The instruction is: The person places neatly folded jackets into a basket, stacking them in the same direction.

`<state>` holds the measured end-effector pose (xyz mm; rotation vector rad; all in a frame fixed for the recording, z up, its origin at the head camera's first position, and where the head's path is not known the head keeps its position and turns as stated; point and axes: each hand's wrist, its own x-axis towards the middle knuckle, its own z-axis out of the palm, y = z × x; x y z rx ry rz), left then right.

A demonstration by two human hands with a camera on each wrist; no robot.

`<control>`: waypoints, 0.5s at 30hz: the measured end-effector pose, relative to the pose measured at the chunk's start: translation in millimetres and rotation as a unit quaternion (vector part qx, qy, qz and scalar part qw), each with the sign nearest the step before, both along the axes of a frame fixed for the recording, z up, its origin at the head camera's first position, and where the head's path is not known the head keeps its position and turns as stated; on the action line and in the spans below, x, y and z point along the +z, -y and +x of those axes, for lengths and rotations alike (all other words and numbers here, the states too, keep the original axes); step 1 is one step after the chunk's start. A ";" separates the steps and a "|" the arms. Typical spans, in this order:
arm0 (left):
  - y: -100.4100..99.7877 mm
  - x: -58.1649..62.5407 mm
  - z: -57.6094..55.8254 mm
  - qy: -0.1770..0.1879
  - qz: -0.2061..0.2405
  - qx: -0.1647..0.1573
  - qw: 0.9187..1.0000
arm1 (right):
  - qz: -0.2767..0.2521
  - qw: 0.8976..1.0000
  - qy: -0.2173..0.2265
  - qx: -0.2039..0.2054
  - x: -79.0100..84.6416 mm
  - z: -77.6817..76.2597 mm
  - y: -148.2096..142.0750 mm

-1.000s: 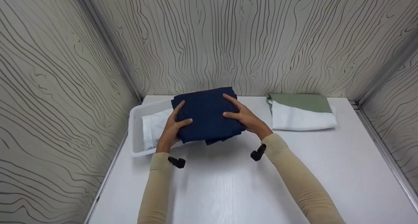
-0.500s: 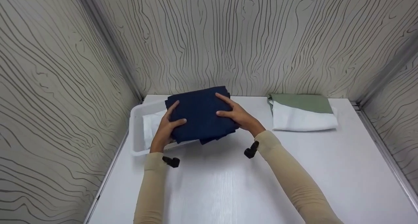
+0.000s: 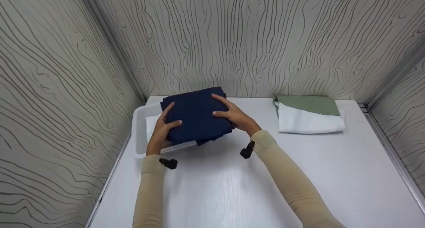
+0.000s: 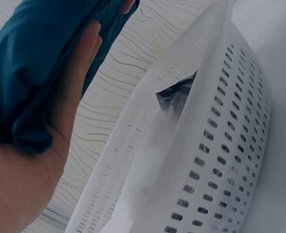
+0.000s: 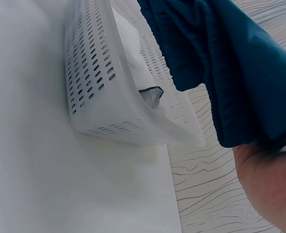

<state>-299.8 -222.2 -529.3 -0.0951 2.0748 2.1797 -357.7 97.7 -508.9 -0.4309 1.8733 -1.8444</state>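
Note:
A folded navy garment (image 3: 197, 116) is held up between both hands, over the right part of a white perforated basket (image 3: 140, 133). My left hand (image 3: 161, 131) grips its left edge, thumb on top and other fingers partly beneath. At the right edge, my right hand (image 3: 237, 116) holds it the same way. In the left wrist view the cloth (image 4: 41, 63) hangs above and beside the basket (image 4: 220, 131), apart from it. The right wrist view shows the layered folds (image 5: 220, 73) from below. White cloth (image 3: 151, 125) lies inside the basket, mostly hidden under the garment.
A folded green and white garment (image 3: 308, 115) lies at the back right of the white table (image 3: 265, 188). Wood-patterned panels (image 3: 245, 38) close off the back and both sides. The basket stands near the left panel (image 3: 59, 105).
Both hands have carried the navy garment steadily to the left, further over the basket. The basket and the green and white garment have stayed put.

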 end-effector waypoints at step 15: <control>21.8 -0.7 -2.1 0.019 0.013 0.038 0.999 | -0.001 1.000 -0.006 -0.005 -1.7 -5.3 26.4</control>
